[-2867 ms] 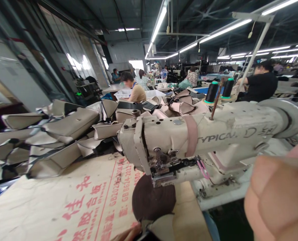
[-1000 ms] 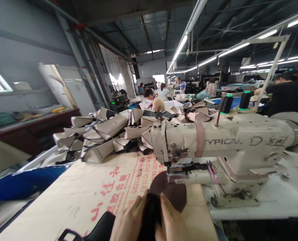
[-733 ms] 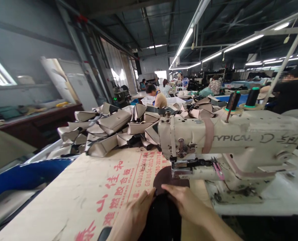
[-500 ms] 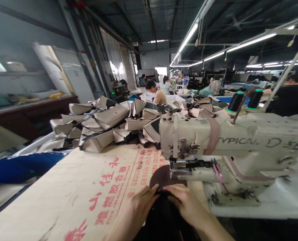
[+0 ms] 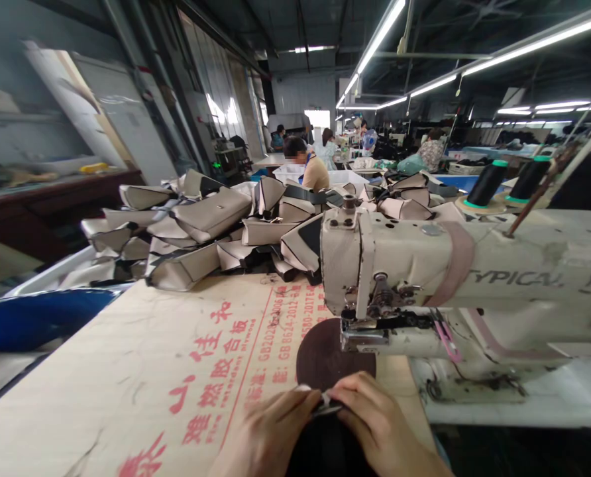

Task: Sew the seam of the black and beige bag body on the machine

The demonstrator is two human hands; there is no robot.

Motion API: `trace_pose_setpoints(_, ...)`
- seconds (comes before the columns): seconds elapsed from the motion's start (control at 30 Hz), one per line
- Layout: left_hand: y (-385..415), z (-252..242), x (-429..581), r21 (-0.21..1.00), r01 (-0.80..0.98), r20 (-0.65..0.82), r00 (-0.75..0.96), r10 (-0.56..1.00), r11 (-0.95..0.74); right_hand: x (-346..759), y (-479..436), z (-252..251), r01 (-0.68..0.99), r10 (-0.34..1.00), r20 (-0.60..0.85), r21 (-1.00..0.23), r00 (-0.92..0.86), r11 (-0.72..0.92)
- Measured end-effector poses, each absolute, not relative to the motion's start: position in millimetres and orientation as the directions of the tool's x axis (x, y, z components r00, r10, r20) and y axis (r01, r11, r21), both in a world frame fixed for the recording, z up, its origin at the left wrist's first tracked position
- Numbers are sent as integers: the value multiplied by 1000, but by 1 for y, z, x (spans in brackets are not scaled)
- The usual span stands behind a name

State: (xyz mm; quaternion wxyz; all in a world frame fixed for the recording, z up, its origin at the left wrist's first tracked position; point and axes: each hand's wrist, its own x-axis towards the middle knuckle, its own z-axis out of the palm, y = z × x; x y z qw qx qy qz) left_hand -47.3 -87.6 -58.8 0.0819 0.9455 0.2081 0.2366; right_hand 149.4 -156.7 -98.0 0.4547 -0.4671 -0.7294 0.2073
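Note:
Both hands pinch the upper edge of a black piece [image 5: 328,447] that hangs down in front of me; what it is exactly I cannot make out. A whitish, greyish strip shows along that edge between the fingertips. My left hand [image 5: 280,424] is closed on its left side, and my right hand [image 5: 375,414] is closed on its right side, fingertips almost meeting. Just beyond them a flat, dark brown disc [image 5: 325,354] lies on the plywood board. The sewing machine [image 5: 399,258] stands to the right, its needle area over the disc's right edge, apart from my hands.
Many beige bags with dark edging [image 5: 211,215] are heaped behind the plywood board [image 5: 176,351]. Pink thread snips [image 5: 447,341] rest on the machine. Black thread cones [image 5: 487,185] stand behind it. Blue material [image 5: 42,318] is at left. Several people sit farther back.
Both hands have drawn slightly toward me, away from the disc, with the black piece. Its edge now shows a whitish strip. The view has shifted, so the machine appears larger.

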Motion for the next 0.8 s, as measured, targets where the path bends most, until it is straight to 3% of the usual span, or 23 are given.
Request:
trace_pose_setpoints(0.2, -90, -56, -46, 237, 283, 273, 899, 343, -930, 165, -166, -104, 495, 850, 456, -692, -265, 526)
trace_pose_setpoints(0.43, -94, -64, -46, 320, 348, 217, 878, 426, -881, 166, -166, -103, 511, 818, 463, -639, -342, 575)
trace_pose_setpoints(0.8, -95, -56, -29, 366, 431, 127, 855, 503, -825, 167, -163, -97, 463, 897, 354, -769, -266, 441)
